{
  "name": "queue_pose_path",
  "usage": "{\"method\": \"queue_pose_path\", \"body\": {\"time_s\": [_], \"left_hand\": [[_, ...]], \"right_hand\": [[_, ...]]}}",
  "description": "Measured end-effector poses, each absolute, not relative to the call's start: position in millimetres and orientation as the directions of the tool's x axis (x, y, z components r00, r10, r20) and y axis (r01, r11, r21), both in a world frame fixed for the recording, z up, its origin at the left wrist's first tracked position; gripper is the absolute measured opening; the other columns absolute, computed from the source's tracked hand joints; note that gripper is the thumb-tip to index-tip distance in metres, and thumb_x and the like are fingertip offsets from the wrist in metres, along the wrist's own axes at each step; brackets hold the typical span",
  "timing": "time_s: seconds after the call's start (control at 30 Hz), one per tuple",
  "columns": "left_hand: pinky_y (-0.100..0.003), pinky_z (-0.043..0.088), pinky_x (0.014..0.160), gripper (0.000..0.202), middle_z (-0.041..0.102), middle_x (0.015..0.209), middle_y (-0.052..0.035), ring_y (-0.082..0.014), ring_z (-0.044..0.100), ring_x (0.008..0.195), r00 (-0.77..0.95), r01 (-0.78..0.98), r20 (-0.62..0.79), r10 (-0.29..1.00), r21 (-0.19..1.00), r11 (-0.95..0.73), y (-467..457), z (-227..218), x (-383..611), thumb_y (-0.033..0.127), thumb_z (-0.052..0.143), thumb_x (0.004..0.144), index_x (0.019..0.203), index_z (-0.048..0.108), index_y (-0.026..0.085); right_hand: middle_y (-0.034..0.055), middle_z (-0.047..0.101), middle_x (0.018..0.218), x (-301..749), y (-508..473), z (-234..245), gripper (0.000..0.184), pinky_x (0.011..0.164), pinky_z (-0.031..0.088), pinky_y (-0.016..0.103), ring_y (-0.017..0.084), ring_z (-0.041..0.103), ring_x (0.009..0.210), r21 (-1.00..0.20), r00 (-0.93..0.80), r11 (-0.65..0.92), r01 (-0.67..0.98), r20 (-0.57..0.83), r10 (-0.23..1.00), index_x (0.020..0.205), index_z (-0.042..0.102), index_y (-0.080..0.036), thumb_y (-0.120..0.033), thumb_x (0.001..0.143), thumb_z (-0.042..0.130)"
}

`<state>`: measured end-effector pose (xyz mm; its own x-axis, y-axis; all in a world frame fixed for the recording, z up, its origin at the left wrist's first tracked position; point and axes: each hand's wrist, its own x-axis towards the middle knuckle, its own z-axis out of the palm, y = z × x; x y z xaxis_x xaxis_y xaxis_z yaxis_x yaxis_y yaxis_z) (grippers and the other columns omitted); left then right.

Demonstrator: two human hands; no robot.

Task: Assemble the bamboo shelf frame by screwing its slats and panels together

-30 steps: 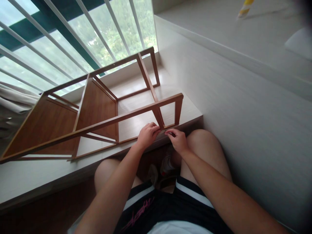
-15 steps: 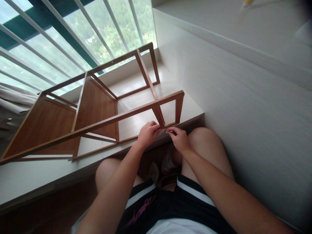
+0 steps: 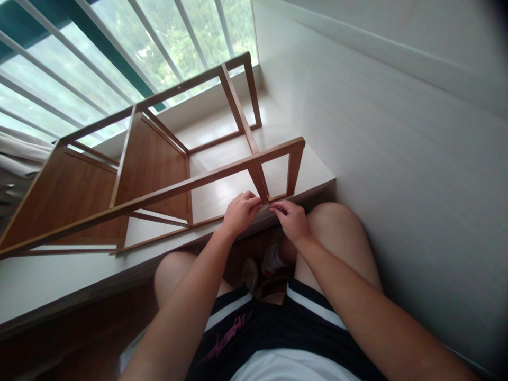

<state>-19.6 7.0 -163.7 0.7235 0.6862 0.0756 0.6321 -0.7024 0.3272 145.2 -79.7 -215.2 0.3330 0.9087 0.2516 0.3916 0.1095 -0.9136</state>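
Observation:
A brown wooden shelf frame (image 3: 214, 177) lies on its side on the pale window ledge (image 3: 154, 233), with two wood panels fixed across its left half. My left hand (image 3: 240, 212) is at the frame's lower front rail, its thumb and fingertips pinched together beside the foot of a crossbar (image 3: 259, 180). Just to the right, my right hand (image 3: 291, 217) is closed in a pinch close to the same rail. Whatever lies between the fingertips of either hand is too small to make out.
A barred window (image 3: 159, 47) runs behind the frame. On the right rises a pale wall panel (image 3: 357, 159). A light curtain (image 3: 24, 153) hangs at the far left. My knees (image 3: 337, 233) are close against the ledge's front edge.
The view has tipped slightly downward, so the frame sits a little higher in the picture. Both hands keep nearly the same place and pinch.

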Motion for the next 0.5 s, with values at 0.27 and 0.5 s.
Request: {"method": "queue_pose_path", "body": {"time_s": [0.27, 0.5], "left_hand": [[-0.034, 0.044, 0.081, 0.028, 0.062, 0.101, -0.0055, -0.0209, 0.055, 0.094, 0.717, 0.639, 0.065, 0.694, 0.336, -0.692, 5.9, -161.6, -19.4, 0.038, 0.043, 0.096, 0.101, 0.068, 0.026], [-0.035, 0.044, 0.082, 0.028, 0.062, 0.101, -0.0059, -0.0213, 0.055, 0.095, 0.708, 0.644, 0.062, 0.704, 0.352, -0.679, 5.6, -161.0, -17.8, 0.038, 0.043, 0.096, 0.098, 0.069, 0.026]], "right_hand": [[0.0037, 0.073, 0.090, 148.6, -77.5, -214.5, 0.013, 0.081, 0.049, 0.031, 0.020, 0.067, 0.085, -0.861, 0.335, 0.078, 0.503, 0.277, 0.901, 0.090, 0.071, -0.023, -0.027, 0.088, 0.059], [0.0049, 0.073, 0.092, 146.9, -76.0, -215.9, 0.014, 0.077, 0.047, 0.031, 0.021, 0.066, 0.082, -0.837, 0.329, 0.018, 0.546, 0.234, 0.915, 0.092, 0.070, -0.022, -0.030, 0.088, 0.059]]}}
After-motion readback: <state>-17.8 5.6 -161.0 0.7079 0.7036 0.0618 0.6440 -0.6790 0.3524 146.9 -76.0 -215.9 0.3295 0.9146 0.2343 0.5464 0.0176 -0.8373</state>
